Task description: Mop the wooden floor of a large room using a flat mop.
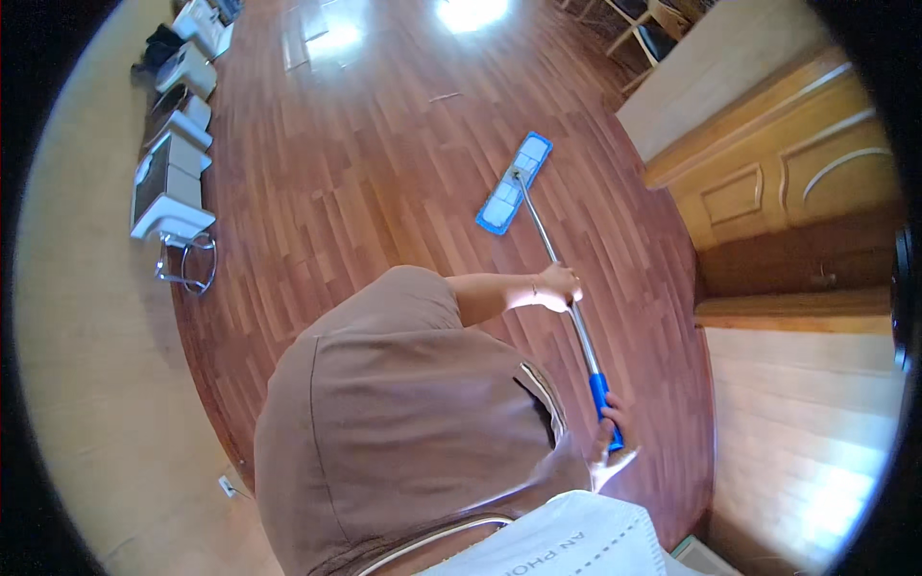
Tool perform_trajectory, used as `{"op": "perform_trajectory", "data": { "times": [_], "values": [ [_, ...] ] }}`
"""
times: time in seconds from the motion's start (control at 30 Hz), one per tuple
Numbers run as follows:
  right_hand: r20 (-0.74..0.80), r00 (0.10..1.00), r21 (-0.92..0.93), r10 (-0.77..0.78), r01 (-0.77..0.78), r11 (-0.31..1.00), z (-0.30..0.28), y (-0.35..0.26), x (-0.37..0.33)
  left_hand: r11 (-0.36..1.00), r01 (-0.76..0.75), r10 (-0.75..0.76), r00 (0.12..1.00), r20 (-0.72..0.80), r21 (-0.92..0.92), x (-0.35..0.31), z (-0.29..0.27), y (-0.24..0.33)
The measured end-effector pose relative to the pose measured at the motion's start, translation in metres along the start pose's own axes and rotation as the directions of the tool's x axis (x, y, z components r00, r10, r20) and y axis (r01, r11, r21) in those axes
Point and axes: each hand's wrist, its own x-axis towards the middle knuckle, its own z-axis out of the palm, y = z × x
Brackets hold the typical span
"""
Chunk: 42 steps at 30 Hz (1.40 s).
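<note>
A flat mop (540, 228) with a metal pole runs from near my body out across the wood-plank floor. Its blue-edged rectangular pad (498, 209) lies on the floor ahead, slanted to the pole. My left hand (557, 288) is closed round the middle of the pole, the arm reaching across in a brown sleeve. At the near end, my right hand (618, 424) is wrapped about the blue grip (599, 392); part of its fingers is hidden behind the grip.
Several white units with dark tops (173, 187) line the left wall, with a chrome-framed stool (197, 261) by them. Right stands a carved wooden door (749, 197) beside a pale wall (807, 422). Chairs (653, 40) are at the far right. A thin strip (446, 97) lies on the floor.
</note>
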Motion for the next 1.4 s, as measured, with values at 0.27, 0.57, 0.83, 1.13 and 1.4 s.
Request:
{"op": "perform_trajectory", "data": {
  "times": [0.27, 0.57, 0.83, 1.13, 1.4],
  "values": [
    [0.32, 0.944, 0.095, -0.08, 0.053, 0.994, 0.065, 0.028, 0.037, 0.949, 0.315, -0.315, 0.949, -0.002, -0.016, -0.033, 0.014, -0.099],
    [0.609, 0.736, 0.238, -0.296, 0.186, 0.953, 0.097, 0.02, 0.095, 0.844, 0.523, -0.537, 0.822, -0.189, -0.118, -0.11, 0.002, -0.133],
    [0.712, 0.486, 0.472, -0.506, 0.202, 0.858, 0.139, 0.002, 0.12, 0.694, 0.695, -0.715, 0.635, -0.293, -0.186, -0.193, -0.004, -0.133],
    [0.798, 0.267, 0.54, -0.54, 0.08, 0.838, 0.176, -0.009, 0.124, 0.527, 0.823, -0.801, 0.399, -0.445, -0.212, -0.268, 0.016, -0.117],
    [0.828, 0.193, 0.527, -0.527, 0.057, 0.848, 0.183, -0.009, 0.124, 0.524, 0.766, -0.791, 0.276, -0.545, -0.373, -0.292, 0.037, -0.104]
  ]
}}
